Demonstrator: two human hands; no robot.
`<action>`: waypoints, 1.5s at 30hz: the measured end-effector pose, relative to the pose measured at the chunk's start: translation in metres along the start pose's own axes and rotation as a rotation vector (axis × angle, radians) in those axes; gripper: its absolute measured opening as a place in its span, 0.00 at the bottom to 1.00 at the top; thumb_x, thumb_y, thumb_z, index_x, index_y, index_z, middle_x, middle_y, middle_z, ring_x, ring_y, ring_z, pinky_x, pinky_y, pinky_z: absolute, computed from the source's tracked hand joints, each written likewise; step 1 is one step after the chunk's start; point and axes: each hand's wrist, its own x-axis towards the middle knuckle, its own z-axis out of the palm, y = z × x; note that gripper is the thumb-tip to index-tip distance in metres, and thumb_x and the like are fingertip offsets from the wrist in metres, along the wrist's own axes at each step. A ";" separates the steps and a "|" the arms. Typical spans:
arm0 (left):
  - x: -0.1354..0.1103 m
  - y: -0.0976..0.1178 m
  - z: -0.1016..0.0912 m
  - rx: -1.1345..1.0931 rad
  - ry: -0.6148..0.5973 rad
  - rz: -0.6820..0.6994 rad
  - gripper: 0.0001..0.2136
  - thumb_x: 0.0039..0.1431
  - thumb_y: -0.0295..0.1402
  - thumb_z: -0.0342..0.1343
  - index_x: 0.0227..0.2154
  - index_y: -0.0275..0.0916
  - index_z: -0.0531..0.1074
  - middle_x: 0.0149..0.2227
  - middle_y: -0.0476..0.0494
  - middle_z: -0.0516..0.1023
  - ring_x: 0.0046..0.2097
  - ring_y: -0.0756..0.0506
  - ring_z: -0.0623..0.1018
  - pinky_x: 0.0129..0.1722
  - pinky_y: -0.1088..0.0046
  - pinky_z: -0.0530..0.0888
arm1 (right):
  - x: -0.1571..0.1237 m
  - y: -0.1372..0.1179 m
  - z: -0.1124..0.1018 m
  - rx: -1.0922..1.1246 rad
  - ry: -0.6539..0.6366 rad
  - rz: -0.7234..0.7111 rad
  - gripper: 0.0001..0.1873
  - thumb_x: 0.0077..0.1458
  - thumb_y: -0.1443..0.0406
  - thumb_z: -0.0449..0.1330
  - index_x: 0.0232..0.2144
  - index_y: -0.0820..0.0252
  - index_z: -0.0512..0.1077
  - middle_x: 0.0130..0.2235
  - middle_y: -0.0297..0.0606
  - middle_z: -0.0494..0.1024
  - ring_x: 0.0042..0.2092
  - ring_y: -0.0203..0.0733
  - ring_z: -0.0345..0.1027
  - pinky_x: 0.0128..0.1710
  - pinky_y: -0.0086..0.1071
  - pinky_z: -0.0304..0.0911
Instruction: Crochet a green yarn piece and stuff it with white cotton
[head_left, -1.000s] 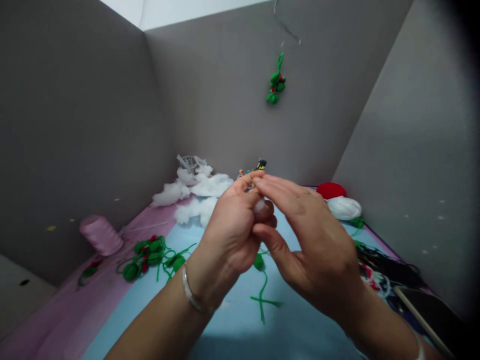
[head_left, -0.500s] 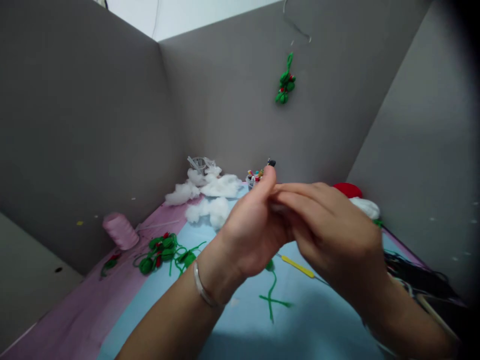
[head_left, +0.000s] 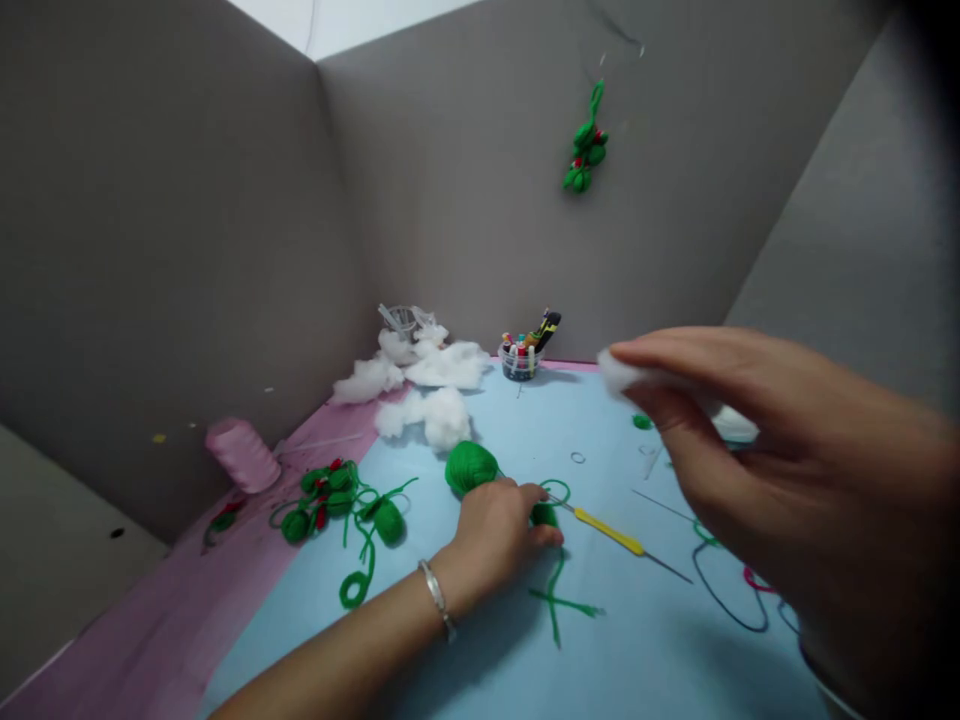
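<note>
My right hand [head_left: 787, 450] is raised at the right of the view, its fingertips pinching a wad of white cotton stuffing [head_left: 619, 372]. My left hand [head_left: 499, 525] is low on the blue mat [head_left: 480, 660], wearing a silver bangle [head_left: 436, 598]. Its fingertips press on a small green yarn ball [head_left: 544, 515]. A larger green yarn ball [head_left: 471, 468] sits just beyond those fingers. A yellow-handled crochet hook [head_left: 607, 530] lies to the right, and a loose green yarn strand [head_left: 556, 600] trails toward me.
Heaped cotton stuffing [head_left: 442, 368] and a transparent cup of small tools [head_left: 519, 362] stand at the back. To the left are a pink thread cone [head_left: 242, 455] and green yarn berry clusters [head_left: 322, 500]. Grey walls enclose the mats, with a green yarn ornament [head_left: 586, 140] hanging on one.
My hands have separated. The right hand moved right, holding white cotton, and the left dropped to the mat onto green yarn. More of the mat and its tools now show.
</note>
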 end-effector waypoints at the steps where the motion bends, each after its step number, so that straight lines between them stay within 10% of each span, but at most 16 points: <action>1: 0.000 -0.003 0.004 0.009 -0.010 0.003 0.14 0.52 0.38 0.61 0.42 0.42 0.77 0.38 0.42 0.79 0.41 0.41 0.76 0.41 0.67 0.68 | 0.000 -0.002 0.001 0.019 -0.020 -0.021 0.10 0.60 0.69 0.58 0.42 0.55 0.75 0.41 0.35 0.81 0.45 0.39 0.75 0.47 0.31 0.68; 8: -0.002 -0.012 0.008 -0.024 -0.010 0.055 0.09 0.52 0.29 0.57 0.37 0.41 0.75 0.35 0.46 0.78 0.36 0.45 0.74 0.36 0.71 0.67 | -0.012 0.006 0.030 0.178 -0.193 -0.055 0.08 0.56 0.70 0.59 0.38 0.57 0.76 0.38 0.36 0.82 0.39 0.39 0.77 0.41 0.32 0.72; 14: -0.001 -0.018 0.009 -0.139 0.009 0.152 0.07 0.54 0.37 0.60 0.31 0.38 0.75 0.34 0.45 0.75 0.35 0.46 0.71 0.35 0.72 0.65 | -0.082 0.029 0.043 0.419 -0.630 0.467 0.09 0.56 0.60 0.60 0.36 0.54 0.79 0.37 0.37 0.83 0.37 0.42 0.78 0.37 0.32 0.74; 26: -0.002 -0.015 0.011 -0.424 0.041 0.131 0.09 0.45 0.28 0.67 0.30 0.38 0.73 0.34 0.48 0.71 0.32 0.50 0.68 0.32 0.76 0.64 | -0.114 0.033 0.047 0.641 -0.497 1.028 0.11 0.48 0.55 0.66 0.28 0.57 0.76 0.25 0.34 0.76 0.23 0.37 0.67 0.20 0.27 0.65; 30: -0.002 -0.017 0.018 -0.409 0.073 0.222 0.11 0.45 0.22 0.64 0.33 0.39 0.74 0.34 0.49 0.71 0.34 0.50 0.69 0.34 0.76 0.64 | -0.120 0.036 0.044 0.736 -0.538 1.221 0.17 0.44 0.53 0.69 0.35 0.57 0.79 0.36 0.39 0.80 0.35 0.41 0.73 0.32 0.29 0.70; 45: -0.003 -0.011 0.018 -0.598 0.263 0.188 0.07 0.48 0.19 0.57 0.26 0.37 0.70 0.35 0.46 0.72 0.38 0.48 0.71 0.39 0.72 0.67 | -0.120 0.033 0.053 0.659 -0.659 1.211 0.24 0.38 0.45 0.66 0.30 0.56 0.82 0.41 0.45 0.82 0.44 0.52 0.75 0.45 0.36 0.71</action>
